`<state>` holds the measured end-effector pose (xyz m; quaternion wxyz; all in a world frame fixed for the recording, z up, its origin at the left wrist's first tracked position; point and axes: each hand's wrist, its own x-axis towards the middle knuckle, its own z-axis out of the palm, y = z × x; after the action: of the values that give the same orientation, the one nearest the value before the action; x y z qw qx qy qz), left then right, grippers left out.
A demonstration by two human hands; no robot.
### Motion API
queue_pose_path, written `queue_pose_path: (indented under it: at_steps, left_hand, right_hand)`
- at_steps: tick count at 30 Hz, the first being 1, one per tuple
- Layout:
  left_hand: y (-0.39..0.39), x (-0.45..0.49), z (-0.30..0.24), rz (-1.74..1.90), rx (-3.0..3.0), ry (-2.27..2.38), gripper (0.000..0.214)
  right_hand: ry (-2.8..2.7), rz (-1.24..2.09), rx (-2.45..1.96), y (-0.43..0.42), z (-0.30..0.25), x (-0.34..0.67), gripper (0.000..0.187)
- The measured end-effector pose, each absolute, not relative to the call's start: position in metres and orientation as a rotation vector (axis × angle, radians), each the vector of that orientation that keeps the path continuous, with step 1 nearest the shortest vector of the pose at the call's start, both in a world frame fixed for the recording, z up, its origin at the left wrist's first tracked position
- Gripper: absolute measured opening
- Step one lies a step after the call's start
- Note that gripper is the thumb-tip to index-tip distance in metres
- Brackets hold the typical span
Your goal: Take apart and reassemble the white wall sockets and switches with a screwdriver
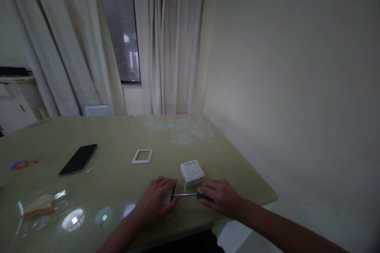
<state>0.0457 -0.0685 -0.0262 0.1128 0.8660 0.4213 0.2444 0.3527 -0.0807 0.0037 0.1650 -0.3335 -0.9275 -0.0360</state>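
My left hand (pixel 157 199) is closed around a small white part (pixel 169 196) near the table's front edge. My right hand (pixel 218 197) grips a green-handled screwdriver (pixel 190 195), and its metal shaft points left into that part. A white socket box (pixel 192 173) stands just behind the two hands. Further back lies a white square frame (pixel 142 156), flat on the table.
The pale green table (pixel 118 134) also carries a black phone (pixel 78 159) at the left, a clear bag with something tan inside (pixel 38 204) and small coloured bits (pixel 20 163). Curtains and a window (pixel 118 27) stand behind. A plain wall runs along the right.
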Motion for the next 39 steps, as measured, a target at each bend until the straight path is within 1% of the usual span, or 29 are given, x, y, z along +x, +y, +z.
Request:
queue_pose_path:
  at_steps: [7, 11, 16, 20, 26, 33, 36, 39]
  left_hand:
    - [-0.065, 0.043, -0.033, 0.74, 2.546, 1.234, 0.045]
    - [-0.064, 0.041, -0.034, 0.76, 2.545, 1.231, 0.043]
    - [-0.066, 0.044, -0.033, 0.765, 2.54, 1.239, 0.043]
    - [-0.071, 0.051, -0.033, 0.761, 2.541, 1.249, 0.042]
    - [-0.072, 0.057, -0.031, 0.769, 2.537, 1.289, 0.037]
    - [-0.069, 0.06, -0.024, 0.763, 2.541, 1.349, 0.025]
    - [-0.071, 0.061, -0.019, 0.771, 2.529, 1.389, 0.027]
    - [-0.063, 0.057, -0.009, 0.819, 2.487, 1.465, 0.032]
  right_hand:
    - [-2.4, -0.001, -0.983, -0.097, -0.035, 0.349, 0.027]
    - [-2.31, 0.082, -1.004, -0.104, -0.043, 0.345, 0.033]
    - [-2.141, 0.276, -1.008, -0.108, -0.055, 0.334, 0.043]
    - [-2.089, 0.287, -1.004, -0.111, -0.067, 0.327, 0.044]
    - [-2.082, 0.374, -1.124, -0.11, -0.061, 0.336, 0.041]
    - [-1.91, 0.461, -1.227, -0.11, -0.056, 0.326, 0.05]
    - [-1.853, 0.459, -1.229, -0.111, -0.055, 0.322, 0.051]
    - [-1.773, 0.46, -1.252, -0.111, -0.054, 0.319, 0.048]
